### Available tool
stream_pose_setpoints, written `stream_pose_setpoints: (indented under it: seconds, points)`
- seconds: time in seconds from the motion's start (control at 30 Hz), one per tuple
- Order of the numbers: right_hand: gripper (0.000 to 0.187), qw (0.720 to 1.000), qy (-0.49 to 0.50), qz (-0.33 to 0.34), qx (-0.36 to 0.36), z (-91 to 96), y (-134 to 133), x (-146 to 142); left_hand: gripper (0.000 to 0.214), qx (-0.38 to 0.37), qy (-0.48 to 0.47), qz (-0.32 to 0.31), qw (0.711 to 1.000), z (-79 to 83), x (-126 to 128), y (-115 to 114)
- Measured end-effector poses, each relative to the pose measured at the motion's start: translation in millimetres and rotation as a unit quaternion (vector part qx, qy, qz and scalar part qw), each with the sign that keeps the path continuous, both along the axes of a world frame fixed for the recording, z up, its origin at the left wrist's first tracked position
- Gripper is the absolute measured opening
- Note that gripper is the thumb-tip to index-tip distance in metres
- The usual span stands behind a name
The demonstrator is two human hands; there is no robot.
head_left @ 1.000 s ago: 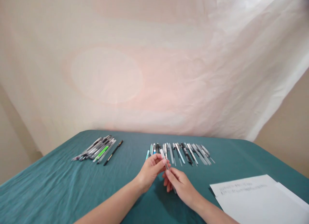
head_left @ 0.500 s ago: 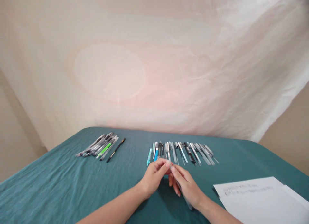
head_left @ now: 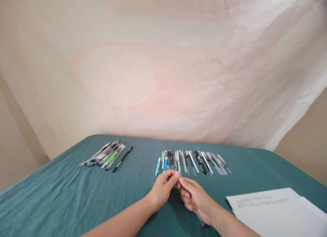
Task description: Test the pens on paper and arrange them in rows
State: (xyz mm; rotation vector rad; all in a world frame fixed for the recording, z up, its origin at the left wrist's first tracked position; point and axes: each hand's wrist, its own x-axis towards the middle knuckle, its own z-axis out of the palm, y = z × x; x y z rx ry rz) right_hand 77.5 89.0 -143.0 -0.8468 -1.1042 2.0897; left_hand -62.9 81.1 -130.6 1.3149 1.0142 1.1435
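A slim, translucent grey pen [head_left: 200, 219] is held between my two hands over the near middle of the table. My right hand [head_left: 198, 198] is closed around its barrel, and the rear end pokes out below the palm. At the pen's front end, the thumb and fingers of my left hand [head_left: 162, 186] are pinched together. The fingertips of both hands meet there and hide most of that end. Just beyond them lies a row of pens [head_left: 184, 162], side by side, in clear, black, white and blue.
On the left is a heap of pens [head_left: 104, 155], one with a bright green grip. A single black pen [head_left: 123, 159] lies beside it. White paper sheets [head_left: 278, 215] with handwriting rest at the right. Green cloth [head_left: 63, 199] covers the table, and a pale sheet [head_left: 163, 70] hangs behind.
My right hand's fingers have curled in around the pen's barrel, where they were looser before. My left hand keeps its pinch at nearly the same spot. The pens on the table have not moved.
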Motion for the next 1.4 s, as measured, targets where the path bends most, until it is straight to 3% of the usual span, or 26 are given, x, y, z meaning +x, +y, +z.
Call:
stream_pose_setpoints:
  seconds: [0.57, 0.97, 1.4]
  points:
    - [0.031, 1.000, -0.017, 0.011, -0.014, 8.1, -3.1, 0.7, 0.032, 0.016, 0.022, 0.014, 1.000, -2.2, -1.7, -1.5]
    - [0.025, 0.999, 0.014, 0.003, 0.029, -0.2, -1.7, 3.9, 0.034, 0.022, 0.039, 0.005, 0.999, -6.0, -0.5, 1.1]
    - [0.027, 1.000, 0.005, 0.015, 0.012, 2.7, -2.5, 5.3, 0.031, 0.037, 0.034, 0.008, 0.999, -8.1, -1.1, 1.8]
